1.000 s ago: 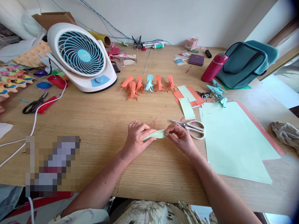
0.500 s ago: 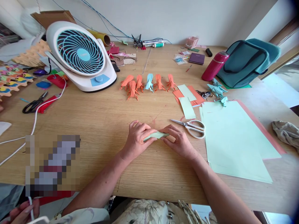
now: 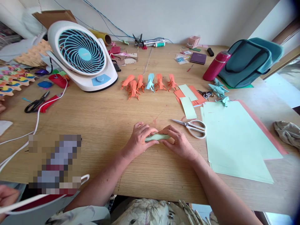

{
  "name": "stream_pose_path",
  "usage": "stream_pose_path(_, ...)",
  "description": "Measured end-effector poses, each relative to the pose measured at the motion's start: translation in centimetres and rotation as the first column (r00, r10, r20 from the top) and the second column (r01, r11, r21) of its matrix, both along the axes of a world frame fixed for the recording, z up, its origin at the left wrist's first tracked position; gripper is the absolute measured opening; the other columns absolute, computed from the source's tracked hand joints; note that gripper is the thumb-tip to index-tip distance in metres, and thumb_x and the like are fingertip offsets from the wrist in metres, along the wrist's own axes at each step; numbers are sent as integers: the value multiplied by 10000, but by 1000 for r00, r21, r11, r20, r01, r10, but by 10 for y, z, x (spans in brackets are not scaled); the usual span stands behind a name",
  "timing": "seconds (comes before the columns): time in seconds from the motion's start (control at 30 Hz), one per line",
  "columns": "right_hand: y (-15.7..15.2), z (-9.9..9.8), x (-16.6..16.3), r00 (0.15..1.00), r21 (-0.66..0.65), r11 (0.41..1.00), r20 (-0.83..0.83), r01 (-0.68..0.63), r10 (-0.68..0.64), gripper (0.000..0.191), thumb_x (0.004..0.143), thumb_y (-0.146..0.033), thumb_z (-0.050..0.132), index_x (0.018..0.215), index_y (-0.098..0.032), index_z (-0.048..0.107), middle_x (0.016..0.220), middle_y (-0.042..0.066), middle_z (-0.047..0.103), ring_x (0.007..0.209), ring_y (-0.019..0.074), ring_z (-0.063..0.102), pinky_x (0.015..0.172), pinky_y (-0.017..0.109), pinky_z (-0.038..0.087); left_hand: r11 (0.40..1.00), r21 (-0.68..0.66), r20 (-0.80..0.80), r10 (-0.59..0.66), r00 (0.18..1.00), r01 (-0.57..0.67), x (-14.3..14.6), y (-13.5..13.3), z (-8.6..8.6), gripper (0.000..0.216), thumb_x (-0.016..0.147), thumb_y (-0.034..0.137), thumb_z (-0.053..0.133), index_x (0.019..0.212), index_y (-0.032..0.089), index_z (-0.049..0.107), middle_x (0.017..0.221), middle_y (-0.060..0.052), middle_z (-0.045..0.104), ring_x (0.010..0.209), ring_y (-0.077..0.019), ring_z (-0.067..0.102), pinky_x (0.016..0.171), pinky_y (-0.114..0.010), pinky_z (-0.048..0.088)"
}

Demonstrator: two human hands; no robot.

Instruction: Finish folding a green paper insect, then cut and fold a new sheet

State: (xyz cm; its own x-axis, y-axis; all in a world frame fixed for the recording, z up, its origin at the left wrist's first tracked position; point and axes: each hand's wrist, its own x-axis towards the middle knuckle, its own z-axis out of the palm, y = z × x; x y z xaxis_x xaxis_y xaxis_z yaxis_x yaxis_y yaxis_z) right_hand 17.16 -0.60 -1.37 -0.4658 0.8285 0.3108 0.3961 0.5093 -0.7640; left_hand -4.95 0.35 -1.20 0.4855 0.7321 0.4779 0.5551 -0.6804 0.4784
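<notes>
A narrow folded strip of pale green paper (image 3: 157, 137) is held between my two hands, just above the table. My left hand (image 3: 142, 137) pinches its left end, thumb below and fingers over the top. At the other end my right hand (image 3: 176, 141) grips it the same way, with the fingertips of both hands close together. Part of the strip is hidden behind the fingers. White-handled scissors (image 3: 196, 128) lie right of my right hand, blades partly apart. Beyond the hands stand several orange folded paper insects (image 3: 133, 90) and one light blue paper insect (image 3: 149, 82).
Large pale green sheets (image 3: 236, 143) lie at right, with small cut green pieces (image 3: 188, 107) behind the scissors. A white fan (image 3: 82, 53), a pink bottle (image 3: 217, 66) and a teal bag (image 3: 248, 62) stand farther back. Another person's hand (image 3: 8, 197) with a white cable is at lower left.
My hands keep hold of the paper strip, with only slight finger shifts. At lower left the other person's hand and the white cable have moved. The view has shifted slightly.
</notes>
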Motion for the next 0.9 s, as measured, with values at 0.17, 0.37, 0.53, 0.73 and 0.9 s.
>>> stream_pose_path(0.17, 0, -3, 0, 999, 11, 1000, 41, -13, 12, 245, 930, -242, 625, 1174, -216, 632, 1053, 81, 619, 904, 204, 644, 823, 360, 533, 998, -41, 20, -44, 999, 44, 0, 3, -2, 392, 817, 461, 737, 1081, 204, 606, 918, -15, 662, 819, -163, 603, 942, -363, 404)
stream_pose_path(0.37, 3, -8, 4, 999, 14, 1000, 46, 3, -4, 226, 935, -245, 619, 1160, -223, 628, 1051, 73, 613, 896, 195, 637, 804, 340, 534, 996, -67, -125, 43, 991, -52, -11, -7, 8, 619, 751, 554, 762, 1257, 238, 601, 1190, -100, 631, 1102, -278, 573, 968, -424, 430)
stream_pose_path(0.53, 5, -7, 5, 998, 50, 999, 54, 6, -9, 223, 941, -254, 614, 1160, -214, 617, 1054, 83, 610, 931, 205, 626, 829, 352, 533, 968, -39, -202, 236, 950, -249, -24, -28, 7, 520, 827, 426, 730, 1300, 258, 593, 1273, -118, 574, 1105, -289, 577, 958, -461, 474)
stream_pose_path(0.73, 4, -6, 5, 994, 84, 996, 105, -28, 19, 235, 954, -255, 587, 1184, -217, 612, 1065, 99, 609, 916, 213, 629, 824, 372, 544, 963, -187, 19, 202, 979, -195, -22, -31, -9, 323, 902, 206, 648, 1221, 258, 636, 1214, -74, 605, 1037, -196, 648, 887, -338, 542)
stream_pose_path(0.9, 4, -4, 4, 987, 145, 987, 152, -66, 43, 314, 974, -239, 542, 1285, -241, 586, 1070, 105, 606, 946, 224, 623, 849, 387, 541, 964, -235, 144, 158, 977, -122, -18, -29, -12, 305, 881, 137, 665, 1173, 226, 659, 1099, -55, 682, 1023, -179, 656, 902, -314, 535)
